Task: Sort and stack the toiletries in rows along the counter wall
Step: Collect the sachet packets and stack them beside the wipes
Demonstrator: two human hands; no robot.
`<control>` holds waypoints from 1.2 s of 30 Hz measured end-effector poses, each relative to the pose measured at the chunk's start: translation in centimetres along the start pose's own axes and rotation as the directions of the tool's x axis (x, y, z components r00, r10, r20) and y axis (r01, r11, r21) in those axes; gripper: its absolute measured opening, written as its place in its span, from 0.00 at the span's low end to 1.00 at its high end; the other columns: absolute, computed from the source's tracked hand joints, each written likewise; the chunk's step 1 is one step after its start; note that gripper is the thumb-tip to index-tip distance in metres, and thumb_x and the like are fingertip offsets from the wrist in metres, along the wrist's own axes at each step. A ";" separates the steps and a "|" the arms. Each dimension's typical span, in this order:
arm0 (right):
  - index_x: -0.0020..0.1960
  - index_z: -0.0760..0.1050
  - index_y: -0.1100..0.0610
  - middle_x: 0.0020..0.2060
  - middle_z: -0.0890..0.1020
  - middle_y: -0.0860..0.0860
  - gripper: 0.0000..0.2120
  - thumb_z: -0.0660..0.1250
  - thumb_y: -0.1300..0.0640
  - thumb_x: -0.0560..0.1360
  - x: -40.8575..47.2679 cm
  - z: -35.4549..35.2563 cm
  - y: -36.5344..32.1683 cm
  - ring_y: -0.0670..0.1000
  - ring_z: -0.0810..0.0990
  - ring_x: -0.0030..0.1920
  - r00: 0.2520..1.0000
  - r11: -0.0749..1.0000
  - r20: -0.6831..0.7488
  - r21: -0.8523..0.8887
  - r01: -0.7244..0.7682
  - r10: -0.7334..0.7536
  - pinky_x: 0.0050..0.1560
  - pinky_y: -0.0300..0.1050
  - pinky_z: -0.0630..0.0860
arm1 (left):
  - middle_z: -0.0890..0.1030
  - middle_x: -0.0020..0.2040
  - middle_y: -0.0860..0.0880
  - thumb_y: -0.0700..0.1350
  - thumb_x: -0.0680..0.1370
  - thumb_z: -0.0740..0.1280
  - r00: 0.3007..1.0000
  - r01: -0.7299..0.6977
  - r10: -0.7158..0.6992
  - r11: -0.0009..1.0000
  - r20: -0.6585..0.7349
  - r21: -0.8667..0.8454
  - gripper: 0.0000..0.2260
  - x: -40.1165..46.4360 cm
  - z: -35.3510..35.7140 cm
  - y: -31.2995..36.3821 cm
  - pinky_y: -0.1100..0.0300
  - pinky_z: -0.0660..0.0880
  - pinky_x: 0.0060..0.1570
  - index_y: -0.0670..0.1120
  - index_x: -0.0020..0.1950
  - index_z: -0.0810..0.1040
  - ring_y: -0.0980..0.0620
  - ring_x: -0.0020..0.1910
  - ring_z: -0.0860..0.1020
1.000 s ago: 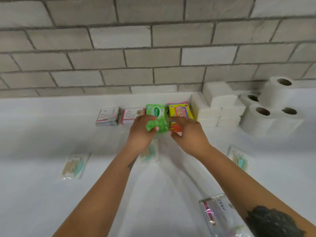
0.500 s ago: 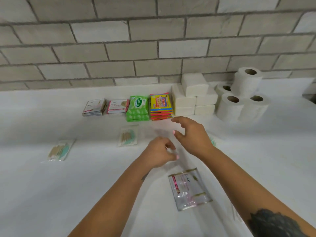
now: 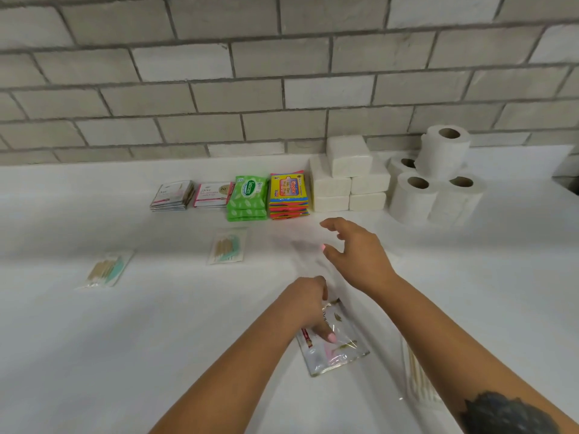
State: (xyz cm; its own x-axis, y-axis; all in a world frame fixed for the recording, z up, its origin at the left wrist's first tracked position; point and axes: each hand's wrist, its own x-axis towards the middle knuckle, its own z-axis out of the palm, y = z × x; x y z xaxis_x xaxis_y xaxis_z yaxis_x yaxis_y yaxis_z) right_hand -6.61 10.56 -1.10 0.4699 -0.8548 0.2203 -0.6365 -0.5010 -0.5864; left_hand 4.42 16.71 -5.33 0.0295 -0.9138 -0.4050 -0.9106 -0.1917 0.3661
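sachet stacks (image 3: 171, 195): upper middle of frame, by the wall, the likely goal.
left hand (image 3: 308, 303): lower centre, fingers curled down, thumb pressing the loose sachet (image 3: 335, 346) on the table (image 3: 156, 355).
handling: probably light, floppy, slick film; pinch an edge.
right hand (image 3: 354, 249): centre, spread, holding nothing.
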 end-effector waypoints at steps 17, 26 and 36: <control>0.65 0.73 0.50 0.60 0.78 0.47 0.19 0.68 0.56 0.74 4.4 4.3 -3.9 0.47 0.74 0.59 0.992 0.985 0.041 0.130 0.113 -0.119 0.53 0.35 0.66 | 0.82 0.53 0.46 0.46 0.73 0.72 0.967 -0.075 -0.087 0.800 -0.238 -0.595 0.15 0.0 -6.4 -9.5 0.54 0.74 0.57 0.45 0.59 0.78 0.48 0.54 0.79; 0.58 0.78 0.51 0.59 0.79 0.49 0.29 0.72 0.41 0.61 9.5 10.7 -9.1 0.53 0.75 0.60 0.884 0.887 0.080 0.000 0.462 -0.460 0.61 0.45 0.72 | 0.82 0.53 0.39 0.41 0.71 0.60 0.908 -0.029 -0.332 0.561 -0.256 -0.827 0.16 0.1 -14.0 -17.8 0.47 0.77 0.47 0.47 0.58 0.77 0.39 0.52 0.81; 0.52 0.82 0.54 0.50 0.84 0.52 0.24 0.75 0.71 0.59 18.6 19.1 -14.8 0.55 0.83 0.49 0.768 0.769 -0.044 -0.053 0.637 -0.639 0.52 0.50 0.80 | 0.83 0.50 0.45 0.34 0.77 0.55 0.887 -0.041 -0.397 0.440 -0.235 -0.897 0.15 2.4 -21.2 -27.6 0.52 0.78 0.50 0.45 0.57 0.77 0.46 0.48 0.80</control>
State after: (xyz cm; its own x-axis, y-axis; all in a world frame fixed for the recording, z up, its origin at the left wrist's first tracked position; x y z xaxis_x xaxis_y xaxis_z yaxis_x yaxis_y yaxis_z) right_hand 23.23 4.65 -3.21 0.7407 -0.3417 0.5785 -0.2225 -0.9372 -0.2687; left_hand 38.34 12.18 1.40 0.4844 -0.8190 -0.3077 -0.0318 -0.3679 0.9293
